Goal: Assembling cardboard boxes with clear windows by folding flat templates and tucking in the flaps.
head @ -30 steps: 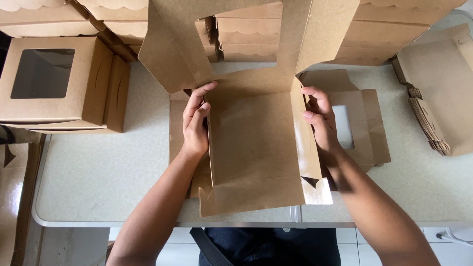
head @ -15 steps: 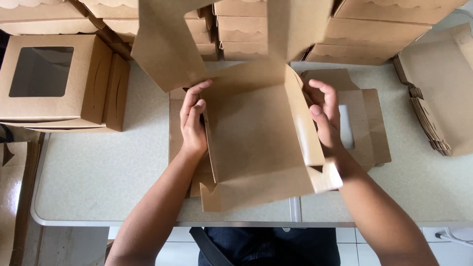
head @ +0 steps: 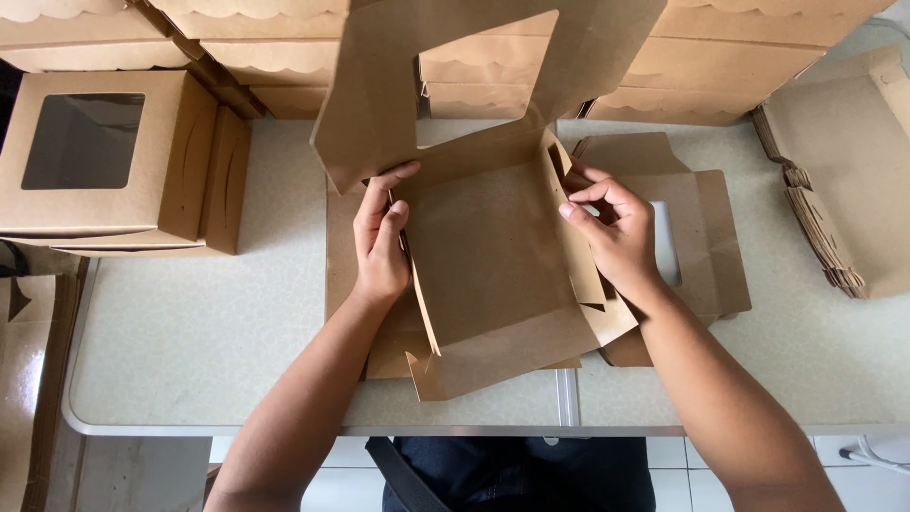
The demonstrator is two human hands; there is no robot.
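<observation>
Since the earlier frame, the right hand (head: pixel 616 232) has shifted up the right wall of the brown box blank (head: pixel 493 256) on the table (head: pixel 190 332), pinching it; the left hand (head: pixel 381 242) grips the left wall. A finished windowed box (head: pixel 104 152) stands far left.

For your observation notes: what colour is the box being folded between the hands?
Plain kraft brown, unpatterned, on the half-folded box; the head view shows it best.

my table (head: pixel 190 351): pale speckled top, rounded corner | floor (head: pixel 332 484): white tiles below the near edge | light: soft, even, no hard shadows
</observation>
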